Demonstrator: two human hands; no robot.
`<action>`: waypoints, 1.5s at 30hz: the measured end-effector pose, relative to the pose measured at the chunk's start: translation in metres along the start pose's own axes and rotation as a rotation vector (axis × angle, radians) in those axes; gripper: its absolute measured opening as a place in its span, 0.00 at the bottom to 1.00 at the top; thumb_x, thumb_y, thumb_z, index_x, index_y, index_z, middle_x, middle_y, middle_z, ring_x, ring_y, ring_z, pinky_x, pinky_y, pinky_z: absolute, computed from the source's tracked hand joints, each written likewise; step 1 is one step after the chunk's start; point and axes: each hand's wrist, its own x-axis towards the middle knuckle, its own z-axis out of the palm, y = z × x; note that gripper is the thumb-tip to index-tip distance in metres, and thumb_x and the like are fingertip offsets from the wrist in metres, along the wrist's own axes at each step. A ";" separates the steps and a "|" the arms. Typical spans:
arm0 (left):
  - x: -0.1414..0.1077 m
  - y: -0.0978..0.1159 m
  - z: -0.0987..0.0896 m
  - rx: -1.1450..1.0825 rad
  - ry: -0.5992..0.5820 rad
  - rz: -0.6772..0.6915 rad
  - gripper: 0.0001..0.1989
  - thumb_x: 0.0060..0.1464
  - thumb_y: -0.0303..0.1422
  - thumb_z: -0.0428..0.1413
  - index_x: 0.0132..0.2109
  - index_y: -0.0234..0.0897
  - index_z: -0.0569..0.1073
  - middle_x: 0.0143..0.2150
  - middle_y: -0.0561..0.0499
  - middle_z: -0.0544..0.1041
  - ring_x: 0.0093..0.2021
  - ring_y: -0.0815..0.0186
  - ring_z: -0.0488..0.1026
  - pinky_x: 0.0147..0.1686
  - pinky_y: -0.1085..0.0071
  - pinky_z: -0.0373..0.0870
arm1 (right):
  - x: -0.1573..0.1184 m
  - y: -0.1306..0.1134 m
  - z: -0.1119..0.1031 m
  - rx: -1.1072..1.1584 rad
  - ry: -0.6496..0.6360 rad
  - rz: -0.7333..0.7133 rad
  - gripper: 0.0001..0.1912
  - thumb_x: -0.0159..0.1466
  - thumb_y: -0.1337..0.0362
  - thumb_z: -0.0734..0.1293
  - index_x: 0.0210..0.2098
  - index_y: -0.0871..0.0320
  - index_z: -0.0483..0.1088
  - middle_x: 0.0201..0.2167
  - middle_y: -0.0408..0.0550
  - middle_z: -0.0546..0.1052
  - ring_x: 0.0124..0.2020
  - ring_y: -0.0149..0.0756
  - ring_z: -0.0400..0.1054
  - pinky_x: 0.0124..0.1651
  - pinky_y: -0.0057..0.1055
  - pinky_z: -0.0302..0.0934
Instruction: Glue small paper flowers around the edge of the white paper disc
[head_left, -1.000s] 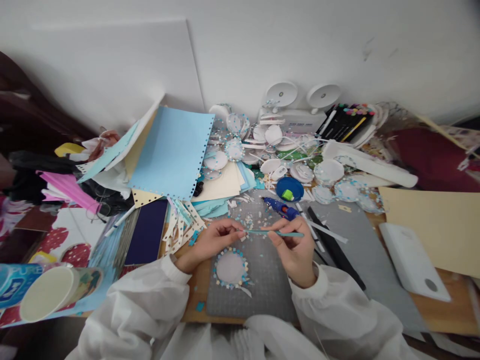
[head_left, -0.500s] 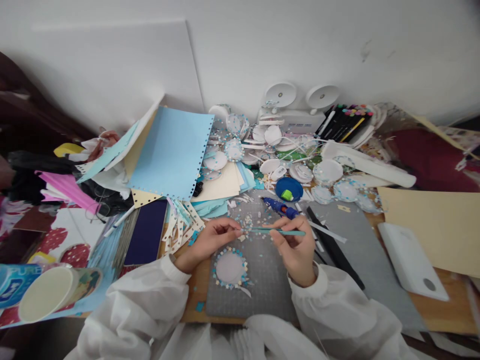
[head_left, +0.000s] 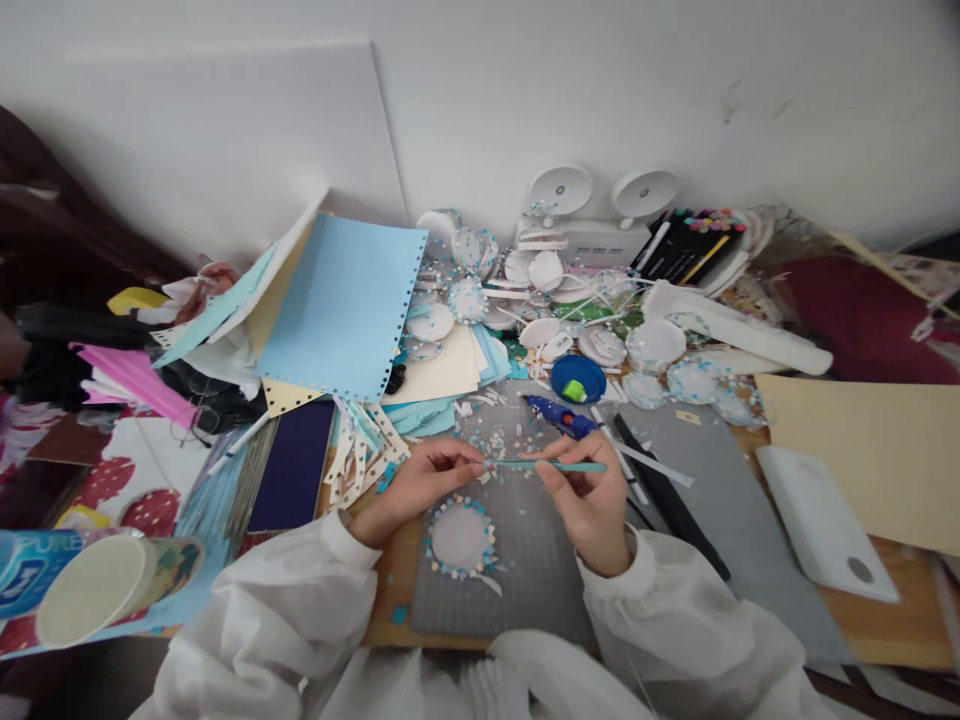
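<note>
My right hand point(head_left: 589, 495) grips teal tweezers point(head_left: 574, 466) above the grey cutting mat point(head_left: 525, 590), their tips pointing left. Those tips meet the fingertips of my left hand point(head_left: 431, 478), which are pinched together; whatever they hold is too small to make out. Just below my hands lies a white disc point(head_left: 459, 535) ringed with small blue, white and cream stars, with a pale strip end at its lower right. Loose tiny stars point(head_left: 501, 438) are scattered on the mat beyond the tweezers.
Behind the mat are a blue glue gun point(head_left: 559, 414), a blue dish point(head_left: 578, 379) and piled star-trimmed discs point(head_left: 656, 343). Blue punched paper point(head_left: 341, 305) stands at the left. A paper cup point(head_left: 94, 590) is at the lower left, a white power bank point(head_left: 825, 520) at the right.
The tweezers and my right hand have shifted slightly left, bringing the tips closer to my left fingertips. My left hand has hardly moved.
</note>
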 end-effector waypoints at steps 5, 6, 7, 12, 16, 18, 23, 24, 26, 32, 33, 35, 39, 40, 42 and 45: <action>0.000 0.001 0.000 0.003 -0.006 0.007 0.10 0.50 0.37 0.62 0.34 0.32 0.80 0.32 0.48 0.79 0.32 0.68 0.72 0.34 0.74 0.67 | 0.001 0.000 -0.001 -0.020 0.011 0.026 0.12 0.61 0.67 0.69 0.33 0.54 0.58 0.29 0.42 0.74 0.31 0.34 0.75 0.32 0.29 0.65; 0.000 0.001 0.000 -0.001 -0.006 0.005 0.10 0.50 0.37 0.62 0.34 0.32 0.80 0.32 0.48 0.79 0.32 0.68 0.72 0.34 0.74 0.67 | 0.001 0.000 -0.001 -0.022 0.010 0.029 0.13 0.61 0.66 0.69 0.33 0.54 0.58 0.29 0.42 0.74 0.30 0.34 0.74 0.31 0.29 0.65; 0.000 0.001 0.000 -0.003 -0.006 0.003 0.10 0.50 0.37 0.63 0.34 0.32 0.80 0.32 0.48 0.80 0.32 0.68 0.72 0.34 0.74 0.67 | 0.001 0.000 -0.001 -0.025 0.009 0.028 0.13 0.61 0.66 0.70 0.32 0.54 0.58 0.29 0.42 0.74 0.30 0.34 0.74 0.31 0.29 0.65; 0.000 0.000 0.000 -0.004 -0.005 0.002 0.10 0.49 0.36 0.63 0.33 0.32 0.80 0.31 0.48 0.80 0.31 0.68 0.72 0.34 0.74 0.67 | 0.003 0.001 -0.001 -0.035 -0.006 0.015 0.13 0.60 0.64 0.70 0.32 0.54 0.59 0.30 0.43 0.74 0.30 0.34 0.75 0.32 0.30 0.65; 0.000 0.001 0.001 -0.002 -0.006 0.011 0.10 0.49 0.37 0.63 0.33 0.33 0.80 0.32 0.48 0.80 0.32 0.68 0.73 0.34 0.74 0.67 | 0.001 0.002 0.000 -0.028 -0.006 0.009 0.13 0.61 0.64 0.70 0.32 0.54 0.58 0.29 0.43 0.74 0.29 0.34 0.74 0.29 0.28 0.64; -0.001 0.002 0.001 -0.001 -0.007 0.010 0.11 0.49 0.38 0.63 0.34 0.33 0.80 0.32 0.49 0.80 0.32 0.67 0.73 0.35 0.74 0.67 | 0.000 0.001 0.000 -0.024 -0.007 0.004 0.13 0.61 0.65 0.70 0.32 0.54 0.58 0.28 0.42 0.74 0.29 0.34 0.74 0.28 0.27 0.63; -0.001 0.004 0.002 -0.004 0.014 0.010 0.13 0.50 0.41 0.62 0.35 0.34 0.80 0.34 0.48 0.79 0.34 0.66 0.72 0.36 0.73 0.66 | 0.003 0.000 0.000 -0.035 0.029 -0.047 0.13 0.61 0.66 0.69 0.33 0.54 0.57 0.28 0.41 0.73 0.30 0.34 0.76 0.27 0.26 0.64; -0.001 0.003 0.002 0.000 0.014 0.012 0.14 0.51 0.42 0.62 0.35 0.34 0.80 0.34 0.48 0.79 0.33 0.66 0.72 0.35 0.73 0.65 | 0.004 0.000 0.000 -0.047 0.048 -0.077 0.13 0.61 0.66 0.69 0.33 0.54 0.57 0.28 0.41 0.73 0.30 0.34 0.76 0.29 0.28 0.66; -0.002 0.002 0.001 0.014 0.014 0.018 0.16 0.52 0.43 0.61 0.36 0.33 0.80 0.32 0.49 0.78 0.30 0.68 0.69 0.31 0.74 0.62 | 0.005 -0.001 0.001 -0.091 0.090 -0.164 0.12 0.61 0.67 0.68 0.33 0.54 0.57 0.28 0.41 0.73 0.31 0.35 0.77 0.32 0.31 0.69; -0.005 -0.003 0.001 -0.193 -0.030 0.013 0.24 0.53 0.50 0.57 0.27 0.31 0.75 0.17 0.58 0.56 0.20 0.74 0.50 0.22 0.74 0.46 | 0.004 -0.004 0.012 -0.504 -0.100 -0.648 0.11 0.60 0.76 0.65 0.35 0.54 0.64 0.35 0.47 0.78 0.36 0.37 0.77 0.34 0.32 0.70; -0.005 -0.002 0.002 -0.261 -0.043 0.018 0.25 0.53 0.51 0.57 0.23 0.31 0.71 0.16 0.59 0.55 0.20 0.75 0.50 0.22 0.74 0.46 | 0.005 -0.005 0.015 -0.631 -0.191 -0.748 0.10 0.60 0.76 0.65 0.35 0.54 0.66 0.36 0.48 0.79 0.34 0.36 0.77 0.32 0.31 0.69; -0.006 0.000 0.004 -0.354 -0.052 0.023 0.28 0.51 0.51 0.58 0.18 0.33 0.62 0.16 0.59 0.54 0.20 0.75 0.49 0.23 0.74 0.48 | 0.007 -0.006 0.022 -0.804 -0.310 -0.951 0.08 0.62 0.74 0.64 0.33 0.55 0.68 0.37 0.50 0.81 0.29 0.33 0.75 0.29 0.30 0.67; -0.007 0.004 0.004 -0.448 -0.056 -0.001 0.28 0.53 0.47 0.58 0.18 0.35 0.57 0.16 0.60 0.51 0.19 0.76 0.49 0.23 0.75 0.51 | 0.008 0.000 0.032 -0.839 -0.393 -1.095 0.06 0.63 0.72 0.63 0.31 0.54 0.67 0.41 0.52 0.81 0.28 0.31 0.72 0.28 0.29 0.64; -0.007 0.004 0.004 -0.467 -0.059 -0.006 0.26 0.53 0.46 0.58 0.18 0.35 0.58 0.16 0.61 0.50 0.18 0.76 0.48 0.22 0.75 0.51 | 0.008 0.002 0.033 -0.869 -0.406 -1.076 0.07 0.63 0.71 0.63 0.31 0.54 0.67 0.41 0.51 0.81 0.29 0.31 0.73 0.28 0.29 0.64; -0.007 0.005 0.004 -0.504 -0.064 -0.015 0.23 0.53 0.46 0.59 0.21 0.34 0.64 0.15 0.61 0.49 0.18 0.76 0.47 0.21 0.76 0.48 | 0.006 0.007 0.034 -0.955 -0.431 -1.049 0.08 0.64 0.70 0.63 0.29 0.53 0.68 0.42 0.49 0.81 0.29 0.31 0.73 0.28 0.29 0.65; -0.006 0.005 0.005 -0.560 -0.070 -0.020 0.21 0.51 0.45 0.61 0.23 0.32 0.67 0.14 0.62 0.50 0.17 0.77 0.46 0.20 0.77 0.47 | 0.003 0.010 0.036 -1.002 -0.439 -1.005 0.08 0.64 0.70 0.62 0.29 0.53 0.68 0.44 0.50 0.80 0.32 0.33 0.75 0.31 0.31 0.68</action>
